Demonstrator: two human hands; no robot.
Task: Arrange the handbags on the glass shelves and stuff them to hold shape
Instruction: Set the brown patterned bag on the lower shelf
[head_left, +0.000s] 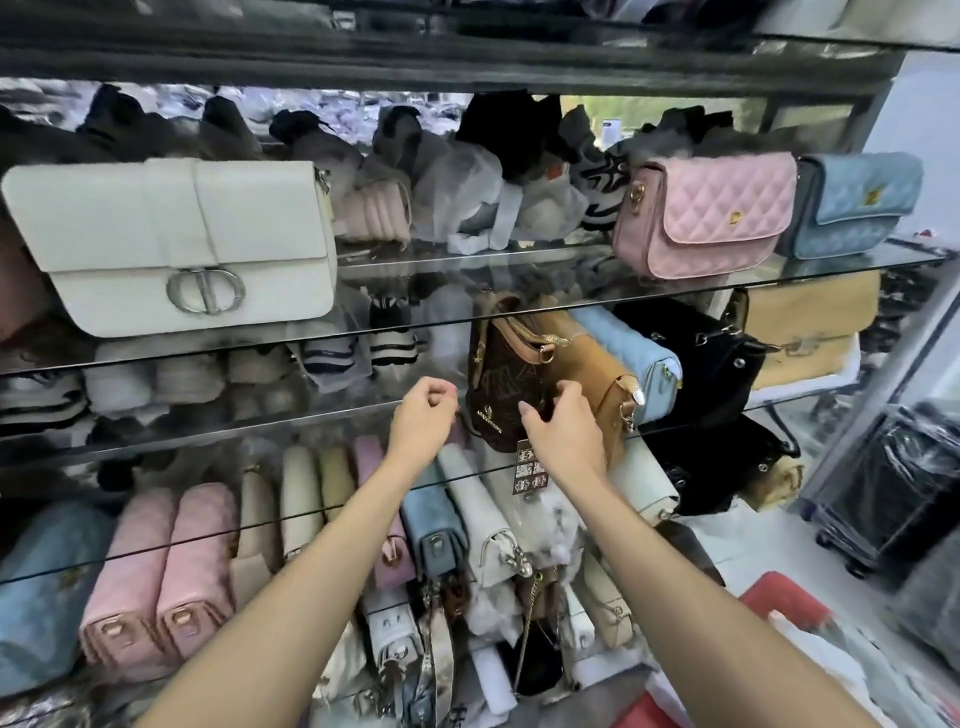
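Brown bag (501, 384): standing on glass shelf (311, 423), soft, light, likely slumping. Right hand (563, 428) fingers curling on its side; left hand (423, 415) hovering, loosely curled, empty (grip body, not strap).

On the upper glass shelf (467, 270) you have a flap bag (171, 244) left, two quilted bags (711, 213) right; on the shelf below, your right hand (566, 431) touches the monogram bag (498, 384), left of a row of bags.

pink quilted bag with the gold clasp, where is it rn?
Head view, upper right: the pink quilted bag stands on the top glass shelf, just left of the blue quilted bag.
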